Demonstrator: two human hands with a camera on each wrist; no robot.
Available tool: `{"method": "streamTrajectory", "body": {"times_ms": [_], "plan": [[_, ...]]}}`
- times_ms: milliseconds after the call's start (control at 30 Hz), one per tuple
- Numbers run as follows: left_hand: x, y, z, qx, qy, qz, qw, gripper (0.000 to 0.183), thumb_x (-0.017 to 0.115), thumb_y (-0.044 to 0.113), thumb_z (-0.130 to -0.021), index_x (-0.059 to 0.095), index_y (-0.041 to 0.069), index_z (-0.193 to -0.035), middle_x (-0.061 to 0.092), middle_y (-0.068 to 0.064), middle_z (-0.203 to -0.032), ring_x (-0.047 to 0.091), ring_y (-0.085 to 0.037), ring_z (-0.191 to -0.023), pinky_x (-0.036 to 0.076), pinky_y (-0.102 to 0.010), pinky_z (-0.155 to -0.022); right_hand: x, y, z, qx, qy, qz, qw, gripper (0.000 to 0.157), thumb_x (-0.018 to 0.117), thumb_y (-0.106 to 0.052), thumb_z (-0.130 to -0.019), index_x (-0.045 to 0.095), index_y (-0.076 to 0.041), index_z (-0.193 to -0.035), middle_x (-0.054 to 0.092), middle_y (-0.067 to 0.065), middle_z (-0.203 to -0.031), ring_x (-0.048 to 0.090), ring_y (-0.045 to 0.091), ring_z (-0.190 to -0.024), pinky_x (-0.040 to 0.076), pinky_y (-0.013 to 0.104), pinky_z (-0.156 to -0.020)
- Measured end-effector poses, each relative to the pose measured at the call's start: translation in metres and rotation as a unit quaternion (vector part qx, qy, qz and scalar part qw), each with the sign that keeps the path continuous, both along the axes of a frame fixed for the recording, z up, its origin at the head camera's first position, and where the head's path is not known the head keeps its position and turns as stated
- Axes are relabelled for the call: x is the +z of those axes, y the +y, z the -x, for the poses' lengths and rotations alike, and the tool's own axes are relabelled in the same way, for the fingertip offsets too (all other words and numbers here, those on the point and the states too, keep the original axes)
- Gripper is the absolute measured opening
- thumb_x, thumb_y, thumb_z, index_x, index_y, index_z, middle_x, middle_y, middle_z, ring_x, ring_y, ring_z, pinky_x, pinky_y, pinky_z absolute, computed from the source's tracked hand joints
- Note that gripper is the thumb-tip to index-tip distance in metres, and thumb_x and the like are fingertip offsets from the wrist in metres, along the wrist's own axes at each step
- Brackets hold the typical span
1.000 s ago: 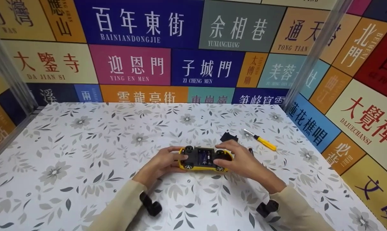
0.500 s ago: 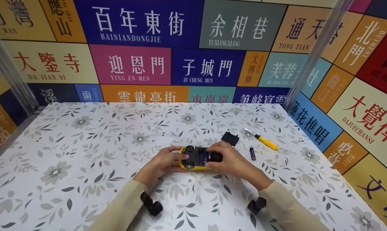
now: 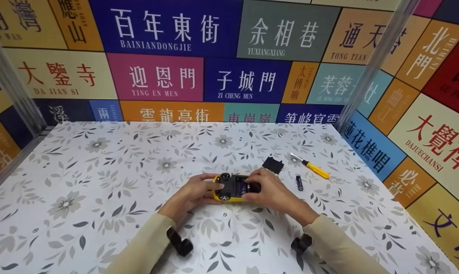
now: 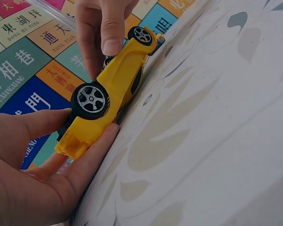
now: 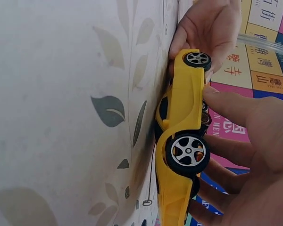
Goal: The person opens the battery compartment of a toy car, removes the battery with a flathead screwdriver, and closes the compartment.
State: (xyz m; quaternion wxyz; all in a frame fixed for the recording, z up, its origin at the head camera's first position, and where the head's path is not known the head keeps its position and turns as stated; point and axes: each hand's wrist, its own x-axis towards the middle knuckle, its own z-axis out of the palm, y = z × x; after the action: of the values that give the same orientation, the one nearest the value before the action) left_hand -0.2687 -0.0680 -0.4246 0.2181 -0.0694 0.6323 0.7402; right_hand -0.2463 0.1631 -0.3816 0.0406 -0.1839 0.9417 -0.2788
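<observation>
While the left hand [image 3: 195, 189] grips the upturned toy car [image 3: 228, 186], six o'clock on the worktop [image 3: 138, 160], the right hand [image 3: 269, 192] is at its open battery bay [image 3: 242, 185]; can't tell if pinching. Probably mid battery handling; next likely wants a delicate touch.

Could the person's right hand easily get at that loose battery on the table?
Probably yes: the battery lies near the right hand, with nothing apparent between them, though that hand would first have to leave the yellow toy car.
</observation>
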Motion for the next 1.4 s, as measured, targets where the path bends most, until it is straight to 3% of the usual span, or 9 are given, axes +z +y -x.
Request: {"method": "streamTrajectory", "body": {"times_ms": [567, 900, 1200, 1400], "plan": [[0.0005, 0.0004, -0.0004, -0.002, -0.013, 0.009, 0.9999, 0.056, 0.071, 0.004, -0.089, 0.052, 0.007, -0.141, 0.063, -0.026, -0.128, 0.073, -0.031, -0.096, 0.064, -0.044, -0.079, 0.0042, -0.0065, 0.0019, -0.020, -0.012, -0.038, 0.999, 0.044, 0.074, -0.032, -0.091, 0.069, -0.007, -0.127, 0.053, 0.008, -0.134, 0.053, 0.028, -0.121, 0.046, 0.047, -0.105], [0.0006, -0.0011, 0.0002, -0.008, -0.002, 0.004, 1.0000, 0.055, 0.071, 0.003, -0.089, 0.052, 0.004, -0.141, 0.066, -0.028, -0.123, 0.074, -0.031, -0.092, 0.064, -0.044, -0.077, 0.0001, -0.0044, 0.0010, 0.027, 0.035, -0.049, 0.998, 0.040, 0.068, -0.028, -0.096, 0.067, -0.005, -0.128, 0.054, 0.014, -0.130, 0.052, 0.030, -0.118, 0.045, 0.050, -0.102], [-0.0004, -0.0017, -0.0003, -0.005, -0.010, 0.007, 0.9999, 0.056, 0.072, 0.004, -0.089, 0.052, 0.005, -0.141, 0.065, -0.028, -0.125, 0.074, -0.033, -0.095, 0.064, -0.045, -0.079, 0.0018, -0.0047, 0.0013, 0.040, 0.030, -0.063, 0.997, 0.038, 0.059, -0.031, -0.101, 0.069, -0.005, -0.127, 0.055, 0.012, -0.129, 0.052, 0.028, -0.117, 0.045, 0.049, -0.102], [0.0019, -0.0011, -0.0010, -0.001, -0.010, 0.008, 0.9999, 0.058, 0.073, 0.004, -0.088, 0.052, 0.007, -0.142, 0.066, -0.028, -0.124, 0.074, -0.033, -0.095, 0.064, -0.045, -0.080, 0.0035, -0.0016, -0.0016, 0.036, 0.011, -0.060, 0.997, 0.048, 0.068, -0.041, -0.095, 0.068, -0.008, -0.129, 0.052, 0.009, -0.133, 0.051, 0.027, -0.120, 0.044, 0.048, -0.106]]}}
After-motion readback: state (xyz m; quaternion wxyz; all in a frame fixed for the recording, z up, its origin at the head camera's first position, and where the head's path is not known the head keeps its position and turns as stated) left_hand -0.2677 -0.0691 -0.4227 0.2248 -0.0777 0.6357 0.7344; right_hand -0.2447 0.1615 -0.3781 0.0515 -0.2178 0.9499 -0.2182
